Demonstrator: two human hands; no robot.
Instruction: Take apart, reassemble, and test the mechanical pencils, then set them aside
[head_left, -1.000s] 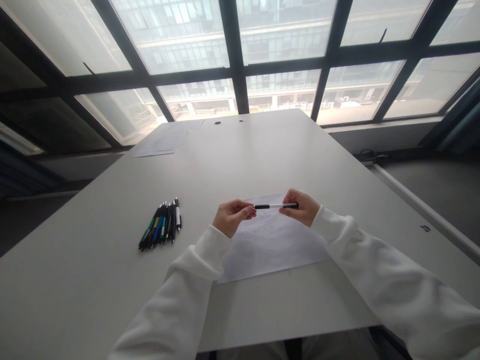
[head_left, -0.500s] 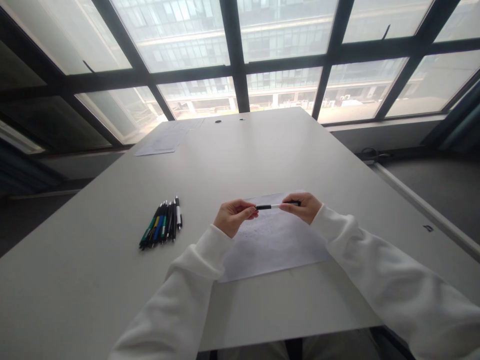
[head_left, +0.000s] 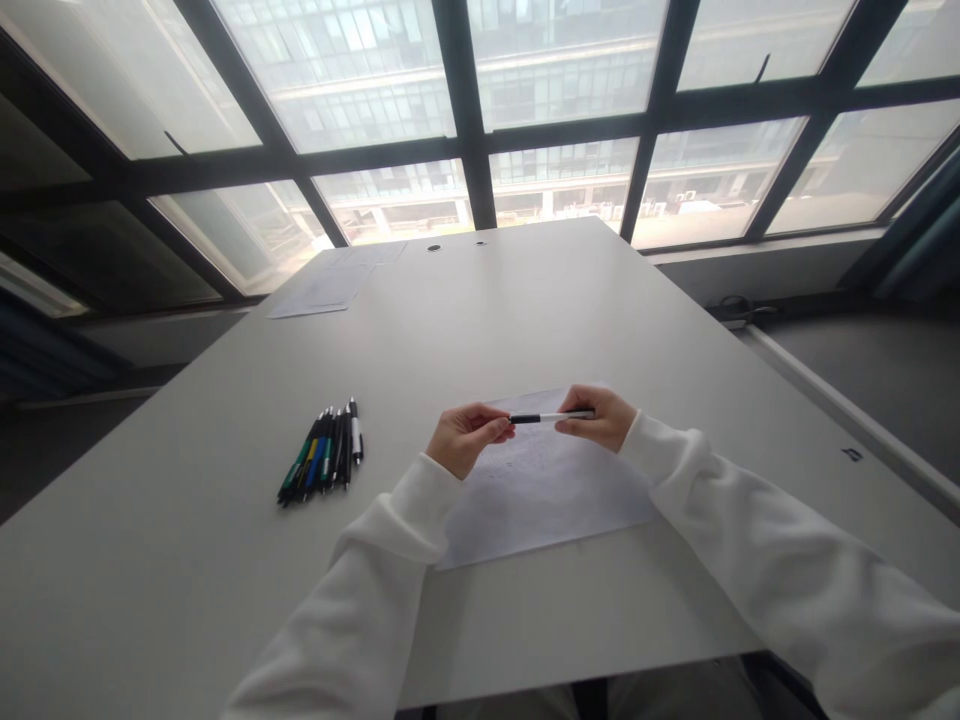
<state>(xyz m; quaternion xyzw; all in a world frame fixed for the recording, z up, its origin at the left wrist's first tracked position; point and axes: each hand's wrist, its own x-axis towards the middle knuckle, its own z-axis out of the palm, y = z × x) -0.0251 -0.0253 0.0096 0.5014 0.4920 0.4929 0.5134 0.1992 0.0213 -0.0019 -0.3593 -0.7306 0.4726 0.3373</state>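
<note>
Little has shifted since the earlier frames: the pen (head_left: 550, 417) is still held level between both hands, marginally lower. Its dark end is pinched by the left hand (head_left: 466, 438), the other end by the right hand (head_left: 598, 416); both grips are closed on it. It is held above a sheet of paper (head_left: 547, 490) on the table (head_left: 525, 300). A row of pens (head_left: 321, 452) lies well apart to the left.

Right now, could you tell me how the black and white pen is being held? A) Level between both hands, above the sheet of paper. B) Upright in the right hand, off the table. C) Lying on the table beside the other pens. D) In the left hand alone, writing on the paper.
A: the pen spans level between the left hand and the right hand, over the sheet of paper.
</note>
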